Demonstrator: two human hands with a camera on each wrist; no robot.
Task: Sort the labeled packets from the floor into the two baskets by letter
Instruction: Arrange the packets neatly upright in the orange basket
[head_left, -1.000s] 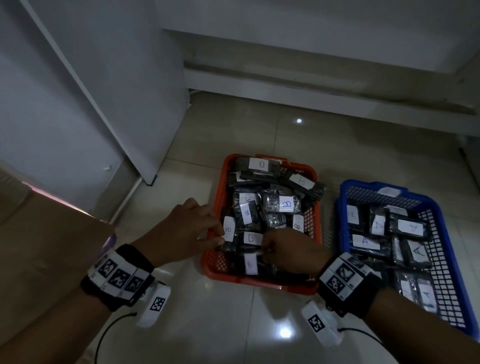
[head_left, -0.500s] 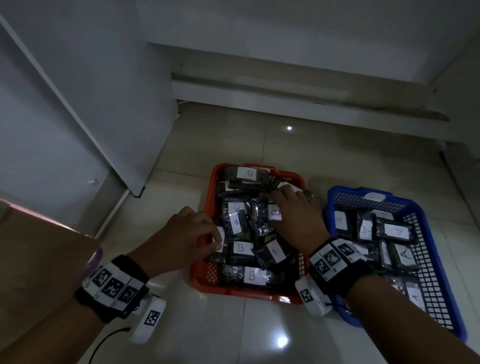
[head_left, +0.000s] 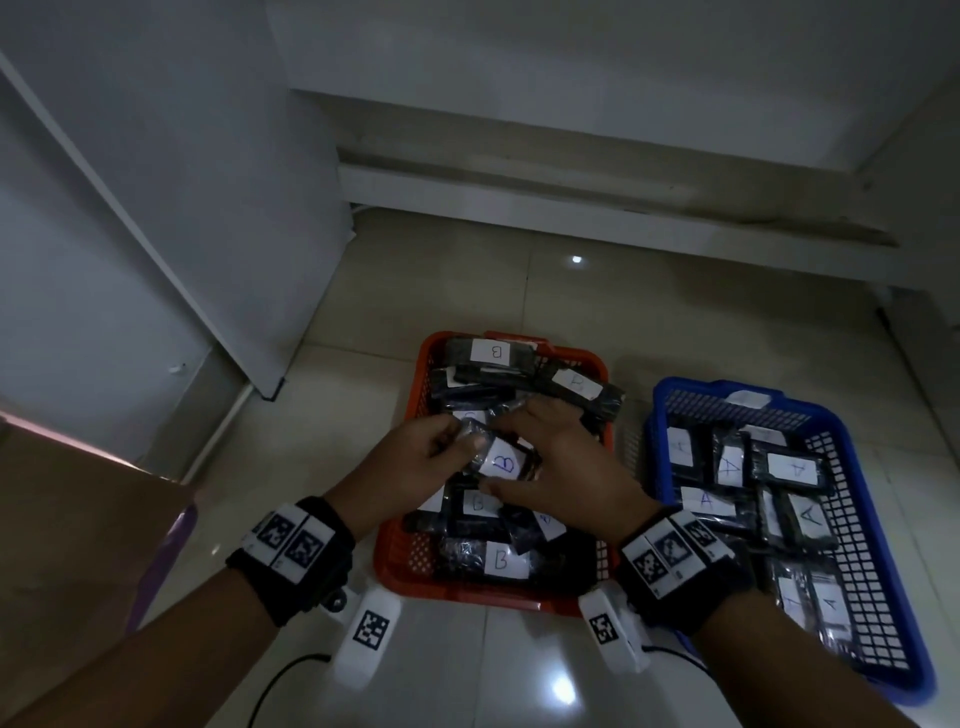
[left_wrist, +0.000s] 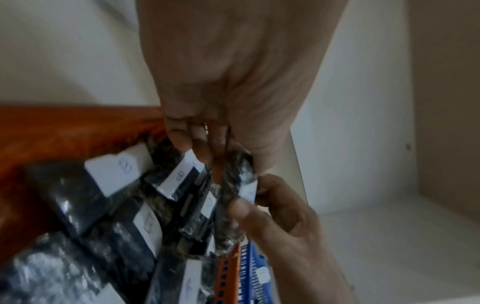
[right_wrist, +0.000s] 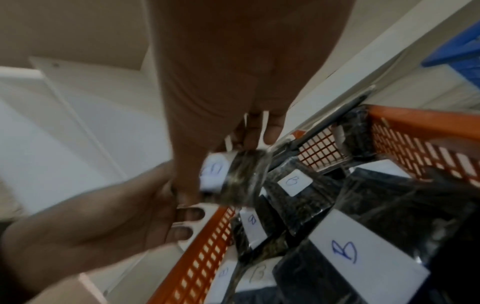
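Note:
A dark packet with a white "B" label is held just above the pile in the orange basket. My left hand pinches its left end and my right hand grips its right side, thumb underneath. The left wrist view shows the B packet edge-on between the fingers of both hands. The right wrist view shows its label. The orange basket is full of B packets. The blue basket to the right holds several packets marked A.
A brown cardboard box stands at the left. A white cabinet door and a wall ledge close off the back. Black cables trail on the glossy tile floor near me.
My right hand drew back from the far part of the orange basket. My left hand left the basket's left rim. Both now meet over the middle, holding a B packet.

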